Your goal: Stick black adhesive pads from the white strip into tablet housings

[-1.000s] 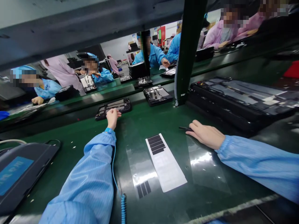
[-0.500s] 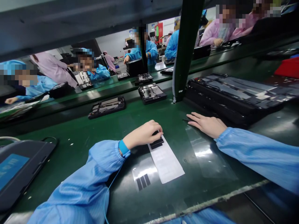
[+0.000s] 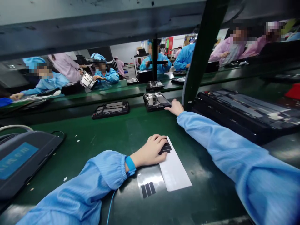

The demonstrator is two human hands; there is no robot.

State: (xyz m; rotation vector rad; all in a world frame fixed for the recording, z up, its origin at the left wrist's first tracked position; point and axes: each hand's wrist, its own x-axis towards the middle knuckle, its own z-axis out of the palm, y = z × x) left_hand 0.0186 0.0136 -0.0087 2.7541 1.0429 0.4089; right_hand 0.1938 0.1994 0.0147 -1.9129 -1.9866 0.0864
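Observation:
My left hand (image 3: 152,150) rests on the top end of a white backing sheet (image 3: 174,168) that carries black adhesive strips (image 3: 166,148); its fingers are curled over the strips. My right hand (image 3: 174,108) is stretched far forward, its fingers lying flat on the near corner of a black device tray (image 3: 156,100) at the edge of the conveyor belt. A second black tray (image 3: 110,109) lies to the left on the same belt. Three more black strips (image 3: 148,189) sit on a clear film near my left wrist.
A dark upright post (image 3: 199,59) stands right beside my right hand. Stacked large black panels (image 3: 246,109) fill the right side. A grey device with a blue label (image 3: 21,159) sits at the left. Other workers in blue and pink coats sit across the belt.
My right hand left the table by the tweezers and reached forward to the black tray. My left hand stayed on the strip sheet, pressing lower on it.

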